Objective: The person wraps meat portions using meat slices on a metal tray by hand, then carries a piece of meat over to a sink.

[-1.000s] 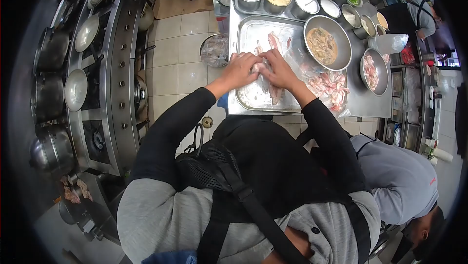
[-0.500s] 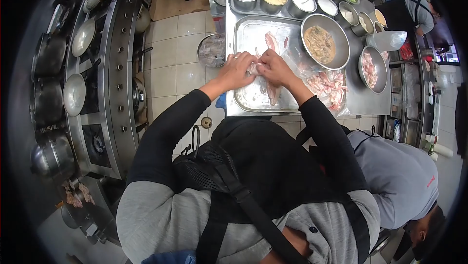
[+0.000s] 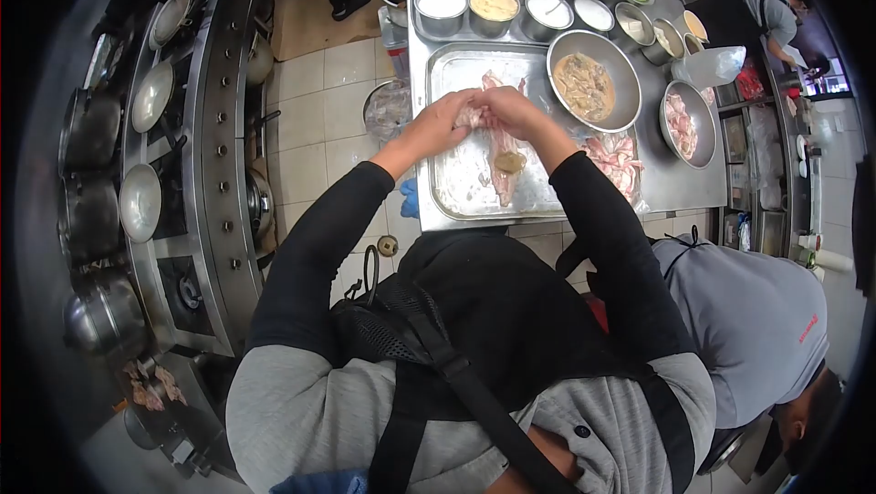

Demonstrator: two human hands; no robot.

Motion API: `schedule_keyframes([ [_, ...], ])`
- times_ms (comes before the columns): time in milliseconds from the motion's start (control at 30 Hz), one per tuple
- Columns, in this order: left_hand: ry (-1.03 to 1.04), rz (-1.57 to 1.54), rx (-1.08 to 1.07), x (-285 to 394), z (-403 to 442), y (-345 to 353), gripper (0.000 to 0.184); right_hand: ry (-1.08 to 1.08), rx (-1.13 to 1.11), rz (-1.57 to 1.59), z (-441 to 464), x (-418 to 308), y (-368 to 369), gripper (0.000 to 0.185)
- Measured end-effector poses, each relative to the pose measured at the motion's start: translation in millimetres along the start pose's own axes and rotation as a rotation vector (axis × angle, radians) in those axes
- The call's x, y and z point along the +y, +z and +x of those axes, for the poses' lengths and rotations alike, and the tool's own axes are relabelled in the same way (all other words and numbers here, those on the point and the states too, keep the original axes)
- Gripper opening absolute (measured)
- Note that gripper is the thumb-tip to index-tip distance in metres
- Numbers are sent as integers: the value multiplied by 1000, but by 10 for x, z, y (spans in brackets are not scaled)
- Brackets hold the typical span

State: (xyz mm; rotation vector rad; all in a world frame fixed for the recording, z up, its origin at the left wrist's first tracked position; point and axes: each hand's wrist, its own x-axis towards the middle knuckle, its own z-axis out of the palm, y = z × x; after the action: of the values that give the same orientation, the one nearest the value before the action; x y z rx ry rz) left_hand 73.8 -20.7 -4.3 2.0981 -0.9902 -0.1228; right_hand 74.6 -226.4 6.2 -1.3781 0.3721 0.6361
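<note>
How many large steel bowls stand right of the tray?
2: the sauce-filled bowl at the right edge of the tray, and the bowl of pink meat farther right.

You're in a commercial kitchen: a steel range (image 3: 214, 188) carrying several pans (image 3: 152, 97) lines the left, and metal ingredient bowls (image 3: 441, 10) crowd the steel surface (image 3: 684, 186) ahead.

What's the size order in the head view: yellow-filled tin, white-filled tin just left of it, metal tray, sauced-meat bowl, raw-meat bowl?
1. Metal tray
2. Sauced-meat bowl
3. Raw-meat bowl
4. Yellow-filled tin and white-filled tin: alike, can't rank
</note>
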Motion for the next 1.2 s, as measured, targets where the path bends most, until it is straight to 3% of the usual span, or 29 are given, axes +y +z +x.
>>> schedule_keyframes([
  [100,-434,-796,-147,-92,25,25,59,36,-13,268,-109,-164,-107,30],
  [133,-535,-1332,-90,-116,-6,73,48,21,-63,268,-208,-245,-118,38],
  [267,-483,-1858,-124,-21,-61,68,45,-181,-2,6,-804,-479,-123,43],
  [367,-726,-1884,39,264,-15,32,53,-477,139,-328,-956,-244,-139,50],
  [400,-816,-1851,98,478,43,-55,72,-633,171,-489,-1027,-163,-41,52],
  [467,-858,-1805,107,691,91,-103,79,-876,196,-709,-1126,-70,125,62],
  [567,-835,-1829,-30,541,136,14,78,-822,318,-355,-1044,124,226,57],
  [700,-837,-1644,-199,689,283,34,68,-233,86,594,-991,324,191,56],
  [733,-832,-1571,-221,841,319,-23,68,-205,110,628,-1180,170,373,64],
  [833,-849,-1414,-257,1532,356,-285,77,-300,-48,884,-897,387,239,49],
  [900,-815,-1318,-324,1677,302,-403,84,-256,18,934,-1103,356,102,41],
  [933,-924,-1316,-236,1703,266,-415,75,-234,21,945,-1159,382,5,39],
  [967,-806,-1318,-282,1721,264,-467,68,-205,7,951,-1208,392,-101,37],
  [1033,-601,-1316,-314,1693,203,-628,54,-319,30,927,-1321,400,-611,27],
  [1067,-588,-1223,-251,1580,176,-639,51,-358,47,863,-1391,440,-1017,26],
  [1100,-587,-1125,-174,1393,140,-617,49,-531,103,715,-1518,460,-1455,29],
  [1133,-599,-1019,-88,1196,65,-606,47,-636,489,432,-1760,247,-1663,31],
  [1167,-636,-908,-30,1009,9,-563,42,-639,646,166,-1657,377,-2419,30],
  [1200,-681,-797,23,821,-41,-491,37,-550,519,252,-1675,372,-3137,33],
])
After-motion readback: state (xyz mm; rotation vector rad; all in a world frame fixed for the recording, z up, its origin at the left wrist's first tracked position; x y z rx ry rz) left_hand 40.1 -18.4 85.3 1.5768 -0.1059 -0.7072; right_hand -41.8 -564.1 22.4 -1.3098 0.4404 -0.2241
